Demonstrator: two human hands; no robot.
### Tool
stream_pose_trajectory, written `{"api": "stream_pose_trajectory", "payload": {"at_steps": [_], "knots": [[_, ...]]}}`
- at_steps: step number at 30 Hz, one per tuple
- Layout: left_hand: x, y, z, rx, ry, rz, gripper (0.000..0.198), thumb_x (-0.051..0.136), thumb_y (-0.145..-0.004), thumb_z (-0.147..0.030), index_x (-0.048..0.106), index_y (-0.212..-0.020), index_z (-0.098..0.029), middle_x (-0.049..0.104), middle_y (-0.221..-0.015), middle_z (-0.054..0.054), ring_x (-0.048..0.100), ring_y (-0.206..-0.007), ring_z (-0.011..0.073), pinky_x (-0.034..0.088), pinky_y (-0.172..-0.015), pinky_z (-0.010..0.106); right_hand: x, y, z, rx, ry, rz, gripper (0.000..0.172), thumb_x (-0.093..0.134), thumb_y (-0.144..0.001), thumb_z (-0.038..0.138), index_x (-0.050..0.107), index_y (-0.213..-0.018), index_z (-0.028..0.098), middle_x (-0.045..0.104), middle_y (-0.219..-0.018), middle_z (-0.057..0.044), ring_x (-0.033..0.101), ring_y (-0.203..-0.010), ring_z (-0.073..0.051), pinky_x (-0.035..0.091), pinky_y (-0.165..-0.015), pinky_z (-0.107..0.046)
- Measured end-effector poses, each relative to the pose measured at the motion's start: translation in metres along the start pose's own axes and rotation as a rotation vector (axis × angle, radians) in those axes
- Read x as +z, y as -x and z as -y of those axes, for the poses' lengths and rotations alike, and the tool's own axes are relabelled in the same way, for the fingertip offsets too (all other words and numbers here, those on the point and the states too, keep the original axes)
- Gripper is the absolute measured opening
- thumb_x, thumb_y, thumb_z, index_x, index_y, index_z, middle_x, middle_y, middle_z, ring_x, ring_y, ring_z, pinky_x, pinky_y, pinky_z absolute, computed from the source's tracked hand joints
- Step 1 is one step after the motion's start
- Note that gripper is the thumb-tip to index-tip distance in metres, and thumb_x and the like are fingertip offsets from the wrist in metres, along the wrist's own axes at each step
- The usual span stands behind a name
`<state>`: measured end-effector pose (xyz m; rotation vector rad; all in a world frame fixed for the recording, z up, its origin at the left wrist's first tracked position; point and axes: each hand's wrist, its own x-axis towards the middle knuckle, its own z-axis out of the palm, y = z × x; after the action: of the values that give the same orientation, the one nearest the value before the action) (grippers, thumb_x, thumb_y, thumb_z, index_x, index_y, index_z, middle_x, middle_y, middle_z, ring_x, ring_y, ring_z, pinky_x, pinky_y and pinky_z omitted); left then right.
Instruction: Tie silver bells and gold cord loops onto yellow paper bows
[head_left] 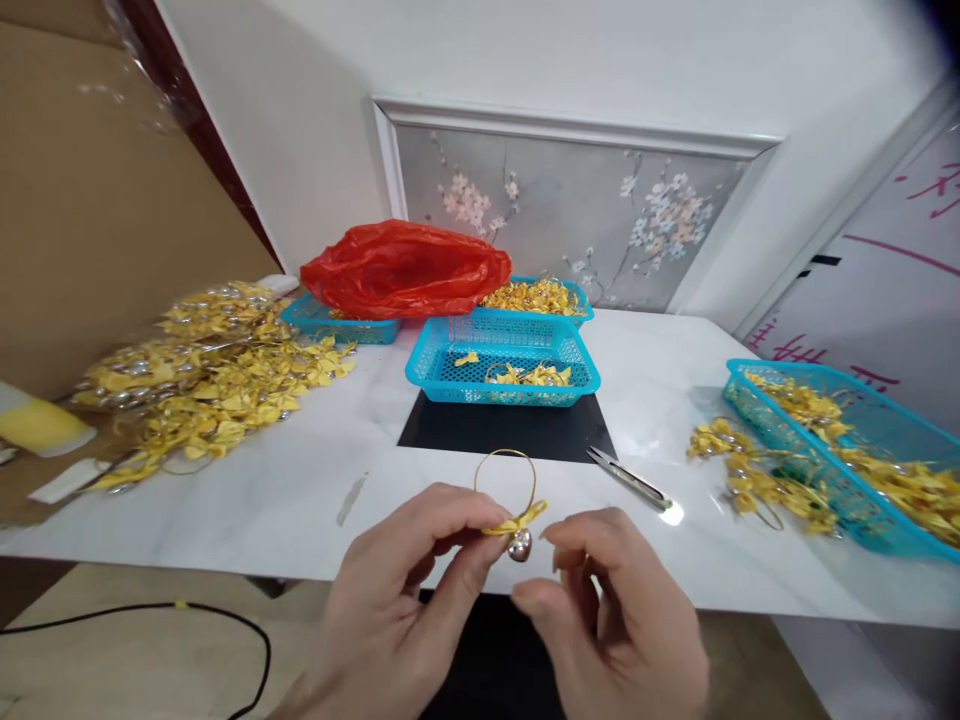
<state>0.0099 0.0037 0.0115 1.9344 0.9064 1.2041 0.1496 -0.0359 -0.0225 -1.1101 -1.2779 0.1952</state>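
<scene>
Nothing is legible: the pink handwriting (796, 350) on the white board (900, 305) is cut off and unreadable.

We count four blue baskets: centre basket (502, 385), rear-left basket (337, 325), rear-right basket (581, 300), right-edge basket (885, 400). We count one red bag (405, 268), one pair of snips (630, 478), one black mat (502, 428), one gold ring (505, 452) bearing one bow and one bell, and two loose bow heaps: left heap (217, 380), right heap (742, 470).
</scene>
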Motion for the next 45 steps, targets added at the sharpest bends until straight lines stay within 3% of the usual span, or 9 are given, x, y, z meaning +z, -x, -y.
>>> {"api": "stream_pose_trajectory", "payload": {"at_steps": [4, 8, 16, 19, 22, 27, 30, 39, 45], "knots": [[0.001, -0.001, 0.0, 0.041, -0.026, -0.023, 0.033, 0.059, -0.084, -0.003, 0.067, -0.094, -0.033, 0.072, -0.084, -0.008, 0.069, -0.076, 0.0097, 0.054, -0.069, 0.015, 0.002, 0.0, 0.004, -0.136, 0.147, 0.034, 0.007, 0.064, -0.09, 0.02, 0.06, -0.096, 0.018, 0.056, -0.073, 0.001, 0.052, -0.057, -0.01, 0.041, -0.049, -0.02], [0.001, -0.003, -0.002, 0.009, 0.034, -0.036, 0.031, 0.062, -0.082, -0.004, 0.07, -0.09, -0.032, 0.073, -0.08, -0.007, 0.068, -0.072, 0.0106, 0.053, -0.061, 0.014, 0.001, 0.001, 0.005, -0.096, 0.104, 0.071, 0.011, 0.054, -0.094, 0.014, 0.062, -0.1, 0.018, 0.062, -0.079, -0.003, 0.058, -0.066, -0.012, 0.044, -0.056, -0.022], [0.0, -0.006, -0.007, -0.19, 0.215, -0.023, 0.019, 0.068, -0.081, -0.011, 0.076, -0.077, -0.028, 0.069, -0.071, -0.002, 0.063, -0.066, 0.014, 0.051, -0.058, 0.019, -0.005, -0.003, 0.004, 0.607, -0.502, 0.269, 0.029, 0.057, -0.094, 0.044, 0.059, -0.08, 0.018, 0.043, -0.059, 0.004, 0.032, -0.049, -0.008, 0.025, -0.044, -0.021], [0.001, -0.006, -0.007, -0.186, 0.204, -0.017, 0.021, 0.069, -0.081, -0.011, 0.077, -0.078, -0.03, 0.07, -0.074, -0.002, 0.064, -0.069, 0.0141, 0.051, -0.059, 0.018, -0.006, -0.005, 0.0, 0.739, -0.775, 0.375, 0.033, 0.058, -0.093, 0.047, 0.056, -0.078, 0.017, 0.035, -0.055, 0.007, 0.023, -0.046, -0.006, 0.018, -0.042, -0.021], [0.001, -0.006, -0.008, -0.214, 0.192, -0.047, 0.024, 0.069, -0.08, -0.01, 0.078, -0.079, -0.032, 0.072, -0.079, -0.003, 0.066, -0.073, 0.0143, 0.052, -0.062, 0.017, -0.007, -0.007, 0.002, 0.8, -0.76, 0.418, 0.037, 0.06, -0.09, 0.05, 0.056, -0.074, 0.017, 0.036, -0.054, 0.007, 0.024, -0.048, -0.006, 0.018, -0.044, -0.021], [-0.001, -0.005, -0.011, -0.243, 0.181, -0.06, 0.024, 0.07, -0.079, -0.011, 0.078, -0.08, -0.033, 0.073, -0.081, -0.003, 0.066, -0.073, 0.0141, 0.053, -0.063, 0.017, -0.015, -0.012, 0.014, 0.706, -0.356, 0.253, 0.029, 0.071, -0.079, 0.042, 0.061, -0.067, 0.017, 0.048, -0.057, 0.003, 0.038, -0.053, -0.009, 0.03, -0.049, -0.022], [-0.001, -0.006, -0.011, -0.265, 0.189, -0.059, 0.025, 0.069, -0.079, -0.011, 0.078, -0.079, -0.034, 0.072, -0.081, -0.004, 0.066, -0.071, 0.0131, 0.052, -0.06, 0.015, -0.02, -0.016, 0.014, 0.654, -0.302, 0.143, 0.017, 0.07, -0.079, 0.037, 0.068, -0.087, 0.022, 0.052, -0.063, 0.004, 0.043, -0.054, -0.01, 0.036, -0.05, -0.021], [-0.005, -0.006, -0.013, -0.304, 0.222, 0.068, 0.017, 0.07, -0.082, -0.02, 0.078, -0.088, -0.033, 0.073, -0.079, -0.002, 0.06, -0.055, 0.0106, 0.05, -0.052, 0.016, -0.015, -0.019, 0.01, 0.436, -0.306, 0.248, 0.022, 0.062, -0.089, 0.033, 0.064, -0.072, 0.019, 0.047, -0.064, 0.002, 0.042, -0.055, -0.011, 0.029, -0.048, -0.025], [0.0, -0.006, -0.016, -0.296, 0.278, 0.03, 0.019, 0.076, -0.075, -0.016, 0.078, -0.082, -0.033, 0.074, -0.088, -0.001, 0.067, -0.081, 0.018, 0.057, -0.068, 0.021, -0.012, -0.016, 0.011, 0.398, -0.268, 0.268, 0.024, 0.059, -0.091, 0.032, 0.06, -0.071, 0.019, 0.045, -0.063, 0.003, 0.038, -0.053, -0.009, 0.027, -0.048, -0.026]]}}
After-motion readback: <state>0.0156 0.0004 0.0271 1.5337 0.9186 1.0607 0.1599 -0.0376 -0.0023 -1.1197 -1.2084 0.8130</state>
